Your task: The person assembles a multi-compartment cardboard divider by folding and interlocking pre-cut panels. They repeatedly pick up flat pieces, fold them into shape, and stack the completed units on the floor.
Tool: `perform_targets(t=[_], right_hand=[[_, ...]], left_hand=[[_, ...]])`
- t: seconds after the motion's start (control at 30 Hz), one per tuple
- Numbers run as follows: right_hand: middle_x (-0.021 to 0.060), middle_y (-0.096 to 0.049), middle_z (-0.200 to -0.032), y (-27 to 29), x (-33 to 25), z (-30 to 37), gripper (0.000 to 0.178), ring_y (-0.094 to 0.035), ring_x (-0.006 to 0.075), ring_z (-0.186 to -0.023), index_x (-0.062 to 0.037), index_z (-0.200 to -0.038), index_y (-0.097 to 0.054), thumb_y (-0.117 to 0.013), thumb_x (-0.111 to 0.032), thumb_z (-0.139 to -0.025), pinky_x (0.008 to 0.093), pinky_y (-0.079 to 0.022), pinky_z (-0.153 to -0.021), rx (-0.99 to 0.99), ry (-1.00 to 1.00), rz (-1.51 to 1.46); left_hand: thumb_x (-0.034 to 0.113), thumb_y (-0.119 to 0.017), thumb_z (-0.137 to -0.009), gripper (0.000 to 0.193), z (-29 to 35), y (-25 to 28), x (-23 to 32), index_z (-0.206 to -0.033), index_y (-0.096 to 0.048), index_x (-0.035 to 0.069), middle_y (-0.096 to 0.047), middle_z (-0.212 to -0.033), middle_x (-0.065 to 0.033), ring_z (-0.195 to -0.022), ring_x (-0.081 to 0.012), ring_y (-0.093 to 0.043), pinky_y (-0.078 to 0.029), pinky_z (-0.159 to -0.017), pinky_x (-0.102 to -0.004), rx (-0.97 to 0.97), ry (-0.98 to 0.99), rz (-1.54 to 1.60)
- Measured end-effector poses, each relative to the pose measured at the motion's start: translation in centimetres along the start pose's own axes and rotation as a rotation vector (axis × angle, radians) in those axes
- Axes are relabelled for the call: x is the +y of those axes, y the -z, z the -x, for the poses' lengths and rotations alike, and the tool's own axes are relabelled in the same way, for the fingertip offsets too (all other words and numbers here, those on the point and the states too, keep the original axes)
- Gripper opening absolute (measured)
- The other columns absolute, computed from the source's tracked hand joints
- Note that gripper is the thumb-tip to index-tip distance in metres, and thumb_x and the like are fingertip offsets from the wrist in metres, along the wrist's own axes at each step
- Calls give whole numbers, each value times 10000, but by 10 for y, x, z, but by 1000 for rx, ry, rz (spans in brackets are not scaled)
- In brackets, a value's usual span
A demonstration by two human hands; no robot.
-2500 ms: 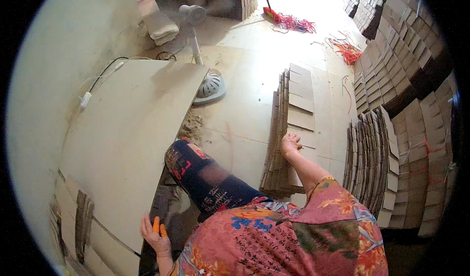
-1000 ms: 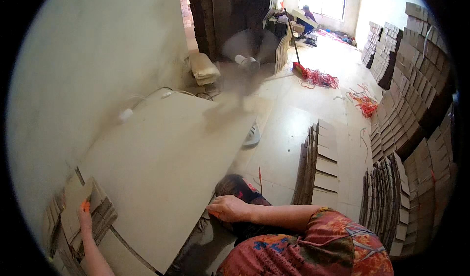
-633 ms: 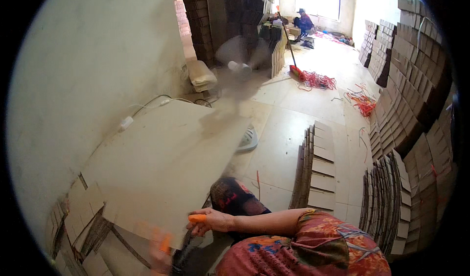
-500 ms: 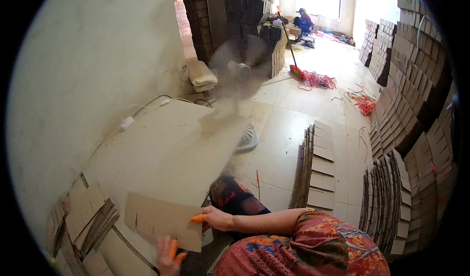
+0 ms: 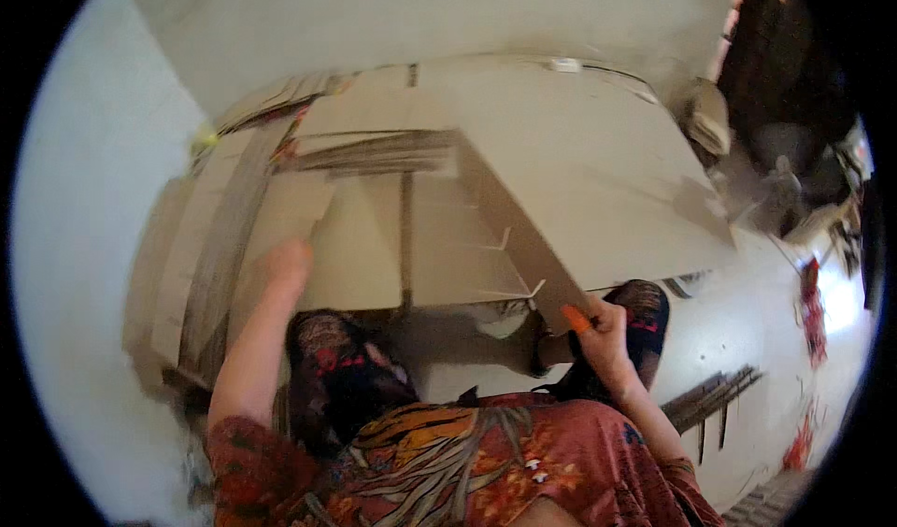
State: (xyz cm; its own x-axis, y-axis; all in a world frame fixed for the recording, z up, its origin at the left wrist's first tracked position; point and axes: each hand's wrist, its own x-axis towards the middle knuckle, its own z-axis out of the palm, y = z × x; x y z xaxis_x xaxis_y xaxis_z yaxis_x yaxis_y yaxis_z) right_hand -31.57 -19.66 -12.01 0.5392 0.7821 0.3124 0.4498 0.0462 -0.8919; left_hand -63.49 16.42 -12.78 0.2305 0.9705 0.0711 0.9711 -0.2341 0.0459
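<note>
My right hand [image 5: 605, 338], with an orange cover on a digit, is closed around the near end of a long slotted cardboard strip [image 5: 509, 214]. The strip slants away to the far left over the pale work board [image 5: 607, 172], and light shows through slits along its edge. Motion smears my left hand [image 5: 285, 263], which is over cardboard pieces [image 5: 297, 205] at the left. Its fingers are too blurred to show whether it holds one. Beyond it lies a low pile of cardboard strips [image 5: 374, 151].
Stacked cardboard [image 5: 220, 237] fills the left side against the wall. A white power socket [image 5: 565, 64] and cable run along the back edge. To the right are a fan [image 5: 783, 186], red strapping [image 5: 811, 312] on the floor and slotted cardboard [image 5: 712, 398] beside my knee.
The view has swung left toward the wall. My right hand still grips cardboard, now seen edge-on at a slant. My left hand has moved away from it to the pieces on the left.
</note>
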Motion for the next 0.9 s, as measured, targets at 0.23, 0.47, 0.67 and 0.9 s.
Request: perform_targets(t=[0.23,0.47,0.67,0.9], right_hand=[[12,-570,-626,-10,2,-17,126,-452,48,-605,38,-890,-639,-605,-79,-858,252,-395,-514,-33,-29,45],[46,-545,-609,-3,-12,-24,123,-436,67,-570,23,-908,-637,-591,-78,-854,245,-387,-515,-28,138,81],[127,-505,-593,-23,-44,-49,104,-421,74,-543,8,-913,-632,-581,-55,-849,256,-370,-492,66,170,-58],[195,-511,-590,-7,-24,-66,85,-460,253,-492,14,-865,-623,-601,-53,-818,328,-388,-488,-5,295,238]], left_hand=[[227,-449,-904,293,-24,-19,-31,-953,-627,-1,-633,-915,-221,-881,-351,-609,-482,-768,-449,62,33,62],[316,-542,-881,366,-36,30,-25,-990,-593,-30,-632,-796,-154,-648,-245,-586,-455,-592,-404,-96,-188,221],[230,-564,-857,299,35,109,130,-1017,-588,-21,-580,-700,-101,-549,-144,-528,-447,-525,-330,-483,-344,561],[175,-560,-871,248,98,93,193,-1046,-586,0,-566,-674,-48,-562,-96,-503,-410,-483,-270,-573,-850,644]])
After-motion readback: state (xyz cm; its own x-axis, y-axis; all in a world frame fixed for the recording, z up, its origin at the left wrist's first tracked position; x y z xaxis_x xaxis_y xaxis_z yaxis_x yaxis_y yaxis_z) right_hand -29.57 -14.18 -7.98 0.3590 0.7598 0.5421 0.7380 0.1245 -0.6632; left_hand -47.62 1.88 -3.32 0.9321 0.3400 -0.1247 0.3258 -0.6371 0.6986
